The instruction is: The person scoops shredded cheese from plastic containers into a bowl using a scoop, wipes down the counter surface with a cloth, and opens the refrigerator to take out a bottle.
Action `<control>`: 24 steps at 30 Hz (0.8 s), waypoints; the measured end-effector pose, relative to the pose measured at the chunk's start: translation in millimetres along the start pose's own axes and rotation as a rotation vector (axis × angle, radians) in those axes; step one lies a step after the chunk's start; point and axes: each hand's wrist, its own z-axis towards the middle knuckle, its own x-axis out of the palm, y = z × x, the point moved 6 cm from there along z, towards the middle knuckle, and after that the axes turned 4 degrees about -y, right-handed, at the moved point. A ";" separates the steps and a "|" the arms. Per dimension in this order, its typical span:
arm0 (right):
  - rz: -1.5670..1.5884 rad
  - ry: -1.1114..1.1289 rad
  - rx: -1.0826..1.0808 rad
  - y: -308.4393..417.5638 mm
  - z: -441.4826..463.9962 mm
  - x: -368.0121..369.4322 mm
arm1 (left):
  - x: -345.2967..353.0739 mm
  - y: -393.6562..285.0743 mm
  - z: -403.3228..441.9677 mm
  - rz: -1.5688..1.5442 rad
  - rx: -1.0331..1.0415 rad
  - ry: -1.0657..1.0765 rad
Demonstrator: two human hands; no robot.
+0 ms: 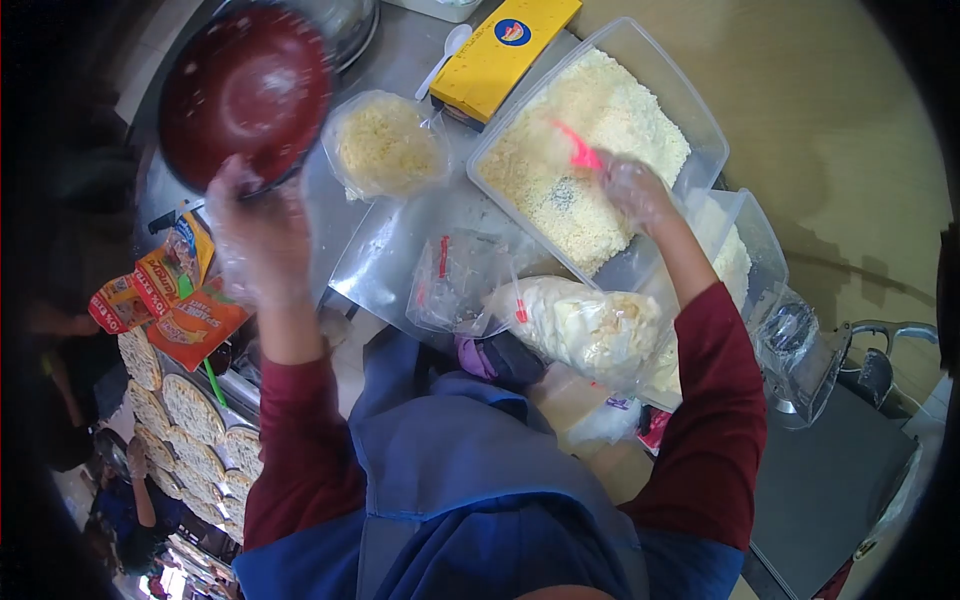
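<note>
My left hand (pixel 258 235), in a clear plastic glove, grips the near rim of a red-brown bowl with a dark edge (pixel 250 90). The bowl is tipped so its inside faces me, with a few white bits on it. My gloved right hand (pixel 637 192) is closed around a bright pink utensil (pixel 578 147); its exact kind is blurred. It sits over a clear plastic tub (pixel 715 145) full of pale grated cheese (pixel 555 205). Between my hands lies a clear bag of grated cheese (pixel 390 145).
A yellow box (pixel 505 55) and a white spoon (pixel 455 48) lie at the back. Nearer me are a bag of pale chunks (pixel 585 325) and a second tub (pixel 765 240). A metal grinder (pixel 800 345) stands right. Orange packets (pixel 190 300) and several flat round breads (pixel 190 410) are left; other people work beyond.
</note>
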 end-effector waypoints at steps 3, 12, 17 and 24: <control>-0.077 -0.116 -0.059 -11.0 -11.2 -20.6 | 55.4 38.1 -32.1 -0.029 -0.065 0.111; -0.049 -0.184 0.019 -31.3 20.2 6.4 | 103.6 177.5 -45.0 0.105 -0.055 0.306; 0.091 0.039 -0.115 7.3 -5.4 35.4 | 83.6 200.6 -31.1 0.115 -0.044 0.297; 0.543 0.394 -0.200 2.2 -4.4 84.0 | 85.1 197.6 -26.8 0.072 0.044 0.294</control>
